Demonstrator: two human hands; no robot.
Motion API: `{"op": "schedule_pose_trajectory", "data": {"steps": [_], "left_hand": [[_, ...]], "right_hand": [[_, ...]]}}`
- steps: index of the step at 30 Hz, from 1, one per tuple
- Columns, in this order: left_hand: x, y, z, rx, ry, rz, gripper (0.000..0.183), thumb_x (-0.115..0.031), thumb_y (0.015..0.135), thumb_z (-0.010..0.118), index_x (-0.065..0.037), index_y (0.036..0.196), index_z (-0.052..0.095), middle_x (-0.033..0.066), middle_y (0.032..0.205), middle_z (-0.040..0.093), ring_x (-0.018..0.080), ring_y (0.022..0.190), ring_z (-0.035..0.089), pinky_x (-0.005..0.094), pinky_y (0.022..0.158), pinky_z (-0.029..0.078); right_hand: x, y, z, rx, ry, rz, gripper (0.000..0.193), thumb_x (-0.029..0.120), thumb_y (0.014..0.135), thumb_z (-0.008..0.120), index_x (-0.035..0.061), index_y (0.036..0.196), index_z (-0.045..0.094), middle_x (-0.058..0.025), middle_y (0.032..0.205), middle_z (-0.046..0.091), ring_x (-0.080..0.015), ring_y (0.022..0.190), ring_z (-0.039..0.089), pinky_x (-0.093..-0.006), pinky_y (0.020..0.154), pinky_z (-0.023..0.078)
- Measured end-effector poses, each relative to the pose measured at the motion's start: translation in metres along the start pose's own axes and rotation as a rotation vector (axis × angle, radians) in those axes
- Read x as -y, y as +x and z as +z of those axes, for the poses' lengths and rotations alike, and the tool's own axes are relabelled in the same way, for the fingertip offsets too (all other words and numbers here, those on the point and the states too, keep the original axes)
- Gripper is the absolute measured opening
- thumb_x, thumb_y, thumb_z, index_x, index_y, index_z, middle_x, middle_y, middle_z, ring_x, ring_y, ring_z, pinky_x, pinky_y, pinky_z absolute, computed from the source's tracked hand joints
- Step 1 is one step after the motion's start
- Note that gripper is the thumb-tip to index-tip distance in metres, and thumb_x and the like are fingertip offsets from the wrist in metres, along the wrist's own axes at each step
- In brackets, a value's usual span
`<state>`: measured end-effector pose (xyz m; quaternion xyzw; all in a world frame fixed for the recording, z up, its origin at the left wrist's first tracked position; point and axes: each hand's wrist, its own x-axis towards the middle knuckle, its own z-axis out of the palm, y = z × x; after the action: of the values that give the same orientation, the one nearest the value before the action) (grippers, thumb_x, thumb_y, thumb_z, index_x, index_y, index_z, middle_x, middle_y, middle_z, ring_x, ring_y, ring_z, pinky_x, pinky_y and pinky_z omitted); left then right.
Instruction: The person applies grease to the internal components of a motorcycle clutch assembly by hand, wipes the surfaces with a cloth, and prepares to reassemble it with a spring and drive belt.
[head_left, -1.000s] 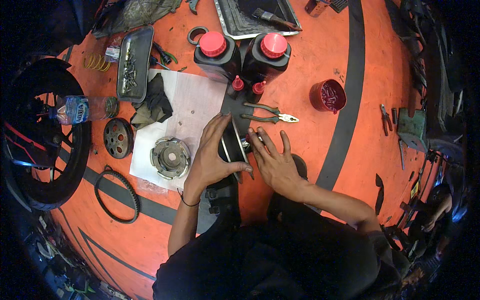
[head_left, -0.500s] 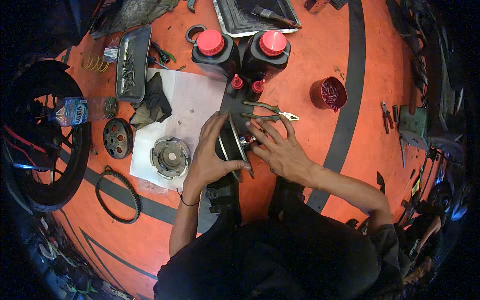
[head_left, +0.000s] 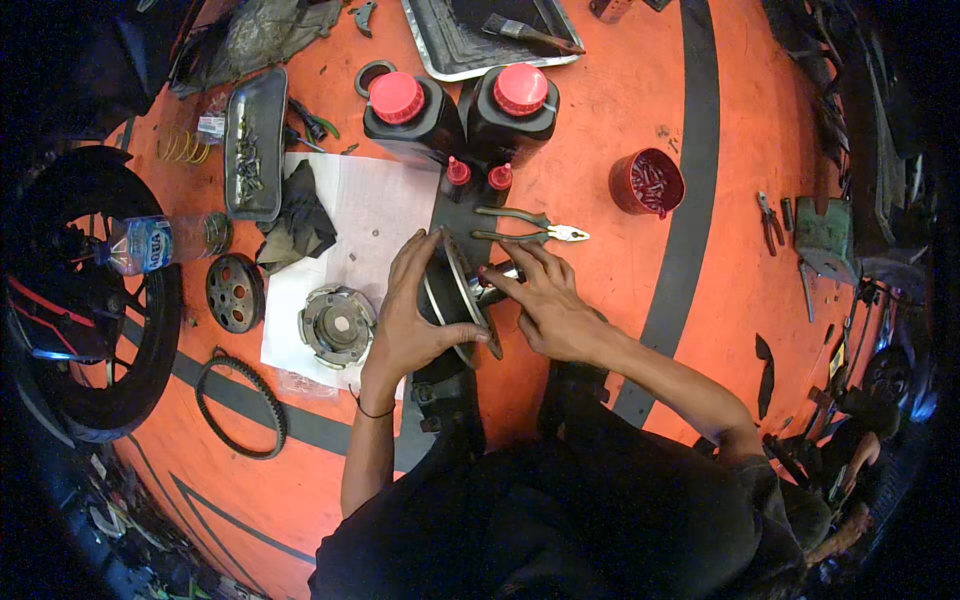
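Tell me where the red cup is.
In the head view, the red cup stands right of centre on the orange floor, above and right of the green-handled pliers.

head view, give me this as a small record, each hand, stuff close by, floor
left hand: thumb and fingers spread around a round metal part
right hand: fingers at the silver center piece of that part; firmness of grip unclear
just ahead: pliers, two black bottles with red caps
ahead to the right: red cup holding small pieces
left side: round slotted part on a white sheet; black ribbed belt
floor: orange with dark stripes
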<state>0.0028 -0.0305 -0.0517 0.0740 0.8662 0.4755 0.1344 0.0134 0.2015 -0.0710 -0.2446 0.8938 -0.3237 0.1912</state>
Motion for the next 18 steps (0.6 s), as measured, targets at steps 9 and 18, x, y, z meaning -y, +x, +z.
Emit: {"op": "schedule_pose_trajectory", "data": {"steps": [9,18], "left_hand": [[0.001,-0.001,0.000,-0.001,-0.005,-0.002,0.125,-0.040,0.042,0.095,-0.004,0.147,0.037,0.0236,0.150,0.036,0.0372,0.142,0.031,0.0450,0.115,0.031],[0.002,0.000,0.000,0.002,0.007,0.005,0.127,-0.043,0.041,0.095,-0.002,0.146,0.037,0.0233,0.149,0.037,0.0372,0.142,0.031,0.0448,0.115,0.031]], "right_hand": [[0.005,-0.010,0.005,0.051,-0.546,-0.147,0.067,0.018,0.087,0.055,0.0164,0.151,0.034,-0.0135,0.160,0.020,-0.0327,0.147,0.021,-0.0667,0.112,0.016],[0.014,-0.008,-0.020,0.124,-0.427,-0.156,0.057,0.014,0.081,0.061,0.0149,0.136,0.051,-0.0158,0.156,0.026,-0.0340,0.146,0.022,-0.0661,0.112,0.017]]}}
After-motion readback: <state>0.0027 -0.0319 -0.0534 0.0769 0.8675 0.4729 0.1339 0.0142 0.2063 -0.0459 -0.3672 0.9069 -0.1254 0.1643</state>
